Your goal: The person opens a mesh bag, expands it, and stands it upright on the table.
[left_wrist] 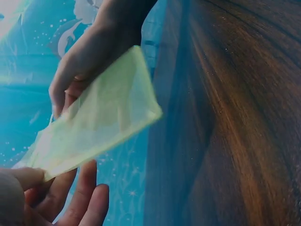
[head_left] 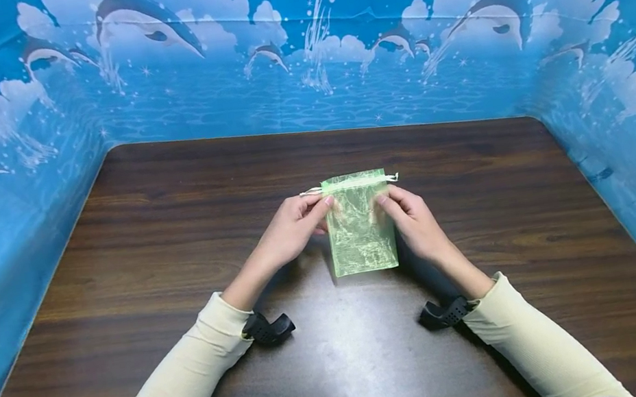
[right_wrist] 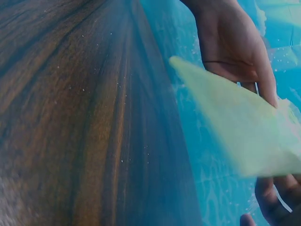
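A light green see-through drawstring pouch (head_left: 362,240) is held up over the table, its gathered cord end toward the far side. Pale cord ends stick out at both upper corners. My left hand (head_left: 299,226) pinches the pouch's left edge just below the cord, thumb in front. On the opposite edge, my right hand (head_left: 413,217) pinches it in the same way, with fingers behind the sheer fabric. In the left wrist view the pouch (left_wrist: 106,110) hangs flat and slanted between both hands. The right wrist view shows the pouch (right_wrist: 240,122) slightly blurred.
A dark wood-grain table (head_left: 167,194) lies beneath the hands. Blue dolphin-print cloth (head_left: 299,76) encloses its far, left and right sides. Black wrist mounts (head_left: 268,328) sit at both cuffs. Light glares off the table's near middle.
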Demonstrator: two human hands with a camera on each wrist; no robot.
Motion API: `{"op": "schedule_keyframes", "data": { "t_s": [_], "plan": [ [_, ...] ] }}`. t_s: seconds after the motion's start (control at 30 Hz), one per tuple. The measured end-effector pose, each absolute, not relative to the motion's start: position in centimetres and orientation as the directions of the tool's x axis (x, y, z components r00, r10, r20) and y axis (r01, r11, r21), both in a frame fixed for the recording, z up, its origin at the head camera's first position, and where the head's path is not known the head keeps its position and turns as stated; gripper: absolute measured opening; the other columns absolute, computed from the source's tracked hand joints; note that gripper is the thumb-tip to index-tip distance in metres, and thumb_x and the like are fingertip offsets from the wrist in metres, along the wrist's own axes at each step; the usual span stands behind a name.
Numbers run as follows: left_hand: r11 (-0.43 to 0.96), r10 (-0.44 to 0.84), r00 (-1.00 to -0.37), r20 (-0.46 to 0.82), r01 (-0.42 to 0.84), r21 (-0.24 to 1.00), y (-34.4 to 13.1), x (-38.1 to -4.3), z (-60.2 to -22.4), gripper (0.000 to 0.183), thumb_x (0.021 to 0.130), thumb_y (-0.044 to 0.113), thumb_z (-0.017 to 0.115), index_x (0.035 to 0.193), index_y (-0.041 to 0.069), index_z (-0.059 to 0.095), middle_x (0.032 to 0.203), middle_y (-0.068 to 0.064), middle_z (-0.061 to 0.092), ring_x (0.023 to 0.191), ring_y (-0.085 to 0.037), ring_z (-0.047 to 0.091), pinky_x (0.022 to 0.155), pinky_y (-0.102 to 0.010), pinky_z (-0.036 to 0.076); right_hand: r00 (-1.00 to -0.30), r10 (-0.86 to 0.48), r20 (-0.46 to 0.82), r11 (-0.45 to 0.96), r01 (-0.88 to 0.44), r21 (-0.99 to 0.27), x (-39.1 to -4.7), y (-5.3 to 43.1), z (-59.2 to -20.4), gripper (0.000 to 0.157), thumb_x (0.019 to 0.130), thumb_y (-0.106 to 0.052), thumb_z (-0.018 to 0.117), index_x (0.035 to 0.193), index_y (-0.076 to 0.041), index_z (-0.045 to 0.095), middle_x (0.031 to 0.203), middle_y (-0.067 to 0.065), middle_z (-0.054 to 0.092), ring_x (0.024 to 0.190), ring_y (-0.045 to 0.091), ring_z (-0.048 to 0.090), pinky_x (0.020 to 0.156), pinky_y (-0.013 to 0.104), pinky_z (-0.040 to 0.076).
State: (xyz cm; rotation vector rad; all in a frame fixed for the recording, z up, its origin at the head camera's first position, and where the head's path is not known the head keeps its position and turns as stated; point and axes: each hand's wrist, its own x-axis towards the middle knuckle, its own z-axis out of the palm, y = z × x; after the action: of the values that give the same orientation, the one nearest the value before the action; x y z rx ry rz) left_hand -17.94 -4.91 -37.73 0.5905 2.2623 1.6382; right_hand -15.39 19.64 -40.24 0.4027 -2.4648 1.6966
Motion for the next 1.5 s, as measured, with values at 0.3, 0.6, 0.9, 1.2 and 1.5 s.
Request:
{"op": "schedule_keyframes", "data": {
  "t_s": [0.3, 0.6, 0.9, 1.2, 1.5],
  "plan": [
    [0.181, 0.475, -0.879, 0.050, 0.153, 0.972, -4.6, -17.8, -37.7, 0.027, 0.108, 0.024, 0.058, 0.115, 0.001, 0.070, 0.103, -0.016, 0.076, 0.089, -0.020, 0.076, 0.087, -0.049, 0.062, -0.957, -0.084, 0.278, 0.309, -0.291, -0.905, -15.4, 19.4, -40.3, 0.030, 0.110, -0.018, 0.052, 0.094, 0.004, 0.064, 0.082, 0.008, 0.057, 0.078, 0.014, 0.052, 0.071, 0.023, 0.043],
    [0.170, 0.437, -0.893, 0.108, 0.200, 0.965, -4.6, -18.0, -37.4, 0.025, 0.106, 0.024, 0.063, 0.094, 0.005, 0.074, 0.093, -0.007, 0.077, 0.082, -0.011, 0.072, 0.080, -0.037, 0.063, -0.929, -0.014, 0.369, 0.306, -0.355, -0.883, -15.5, 19.4, -39.9, 0.028, 0.108, -0.018, 0.057, 0.089, -0.001, 0.067, 0.076, 0.002, 0.058, 0.069, 0.013, 0.049, 0.065, 0.024, 0.040],
    [0.246, 0.448, -0.888, 0.103, 0.234, 0.941, -5.2, -18.2, -37.1, 0.018, 0.106, 0.024, 0.063, 0.104, 0.007, 0.071, 0.096, -0.007, 0.075, 0.086, -0.014, 0.070, 0.077, -0.032, 0.058, -0.925, -0.148, 0.350, 0.309, -0.379, -0.872, -15.6, 20.1, -39.4, 0.017, 0.106, -0.010, 0.060, 0.120, -0.002, 0.065, 0.094, 0.009, 0.063, 0.075, 0.013, 0.054, 0.065, 0.024, 0.042],
    [0.268, 0.518, -0.848, 0.116, 0.290, 0.919, -5.6, -18.4, -36.6, 0.029, 0.103, 0.018, 0.067, 0.131, 0.012, 0.065, 0.116, -0.012, 0.076, 0.106, -0.022, 0.075, 0.079, -0.035, 0.059, -0.806, -0.379, 0.454, 0.421, -0.588, -0.691, -15.9, 20.7, -39.0, 0.025, 0.094, -0.003, 0.075, 0.118, -0.008, 0.070, 0.111, 0.006, 0.073, 0.094, 0.012, 0.064, 0.080, 0.026, 0.052],
    [0.255, 0.680, -0.678, 0.278, 0.575, 0.778, -5.7, -18.0, -36.4, 0.045, 0.101, 0.017, 0.069, 0.144, 0.013, 0.055, 0.134, -0.004, 0.065, 0.080, -0.010, 0.060, 0.067, -0.027, 0.051, -0.741, -0.451, 0.497, 0.418, -0.668, -0.616, -15.6, 20.6, -39.0, 0.033, 0.093, 0.002, 0.074, 0.124, -0.005, 0.068, 0.116, 0.008, 0.074, 0.102, 0.016, 0.070, 0.087, 0.028, 0.056]
  ]
}}
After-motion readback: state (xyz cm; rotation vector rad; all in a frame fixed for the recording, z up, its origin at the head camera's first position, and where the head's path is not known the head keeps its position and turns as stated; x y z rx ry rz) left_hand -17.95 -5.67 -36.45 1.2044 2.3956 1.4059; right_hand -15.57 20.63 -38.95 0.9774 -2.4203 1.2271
